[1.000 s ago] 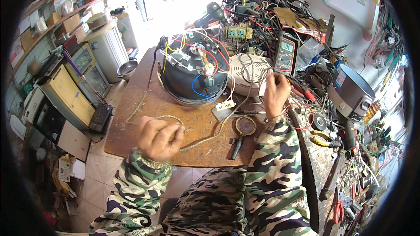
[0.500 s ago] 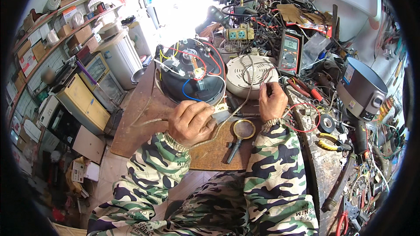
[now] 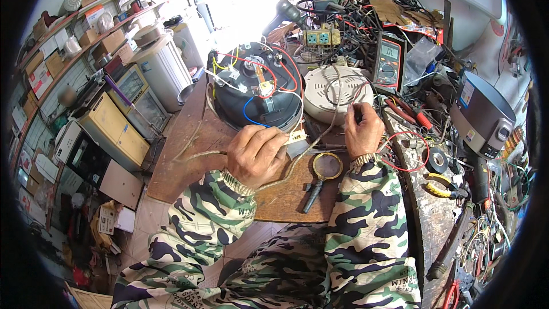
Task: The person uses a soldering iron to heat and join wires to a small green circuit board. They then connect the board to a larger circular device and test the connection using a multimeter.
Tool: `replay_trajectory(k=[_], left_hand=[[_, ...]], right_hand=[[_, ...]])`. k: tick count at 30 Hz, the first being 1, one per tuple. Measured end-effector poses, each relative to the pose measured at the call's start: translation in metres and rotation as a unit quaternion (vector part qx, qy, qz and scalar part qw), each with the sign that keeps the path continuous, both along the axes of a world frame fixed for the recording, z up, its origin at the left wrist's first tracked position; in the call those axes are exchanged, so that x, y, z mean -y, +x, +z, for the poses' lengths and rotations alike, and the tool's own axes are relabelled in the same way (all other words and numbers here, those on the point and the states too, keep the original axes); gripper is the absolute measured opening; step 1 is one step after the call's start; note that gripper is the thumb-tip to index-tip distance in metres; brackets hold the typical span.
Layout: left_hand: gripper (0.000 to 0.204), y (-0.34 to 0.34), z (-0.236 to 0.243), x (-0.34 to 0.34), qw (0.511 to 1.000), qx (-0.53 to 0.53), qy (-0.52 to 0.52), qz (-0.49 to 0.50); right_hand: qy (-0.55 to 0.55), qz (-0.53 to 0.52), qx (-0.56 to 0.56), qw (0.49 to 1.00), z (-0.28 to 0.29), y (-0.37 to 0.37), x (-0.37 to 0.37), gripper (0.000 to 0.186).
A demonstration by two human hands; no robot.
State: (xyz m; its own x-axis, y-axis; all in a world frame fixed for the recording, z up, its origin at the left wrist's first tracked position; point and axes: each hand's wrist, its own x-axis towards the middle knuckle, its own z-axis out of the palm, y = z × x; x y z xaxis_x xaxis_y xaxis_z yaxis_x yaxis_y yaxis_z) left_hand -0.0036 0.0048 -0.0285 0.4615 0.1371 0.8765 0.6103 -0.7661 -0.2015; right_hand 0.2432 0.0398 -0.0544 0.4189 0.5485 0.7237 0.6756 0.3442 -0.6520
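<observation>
My left hand [image 3: 257,155] is closed, with its thumb and fingers pinching a small whitish connector block [image 3: 297,136]. Just beyond it is an upturned round black appliance body [image 3: 269,115], with red, yellow, blue and white wires across its underside. My right hand [image 3: 363,130] is closed in a pinch in front of a round beige vented cover [image 3: 326,96]; whatever its fingertips hold is too small to make out. A grey cord [image 3: 306,157] runs from the cover, between my hands, to below my left wrist. A magnifying glass [image 3: 327,167] lies between my forearms.
On the right bench are a multimeter [image 3: 389,63], black tape [image 3: 438,160], yellow-handled pliers [image 3: 440,187], a red wire loop [image 3: 428,151] and a grey cooker shell [image 3: 483,114]. Tangled cables [image 3: 354,20] pile up behind. Shelves [image 3: 86,51] line the left wall.
The view has shifted a little, so the bench and objects appear slightly farther right. Both hands keep almost the same pose over the table, the left still pinching the connector block.
</observation>
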Motion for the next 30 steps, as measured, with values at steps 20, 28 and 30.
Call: replay_trajectory(k=[20,28,30], left_hand=[[0.048,-0.0004,0.0029,0.0017,1.000,0.000,-0.013,-0.002],[0.043,0.0012,0.0043,0.0030,1.000,0.014,-0.026,-0.006],[0.041,0.0023,0.0084,0.0042,0.999,0.023,-0.037,-0.017]], right_hand=[[-0.009,0.000,-0.007,1.000,0.0025,-0.0014,0.0002,0.014],[-0.013,-0.005,-0.004,1.000,0.0025,0.0000,0.0007,0.014],[-0.016,-0.010,-0.001,1.000,0.0034,0.0013,0.0019,0.015]])
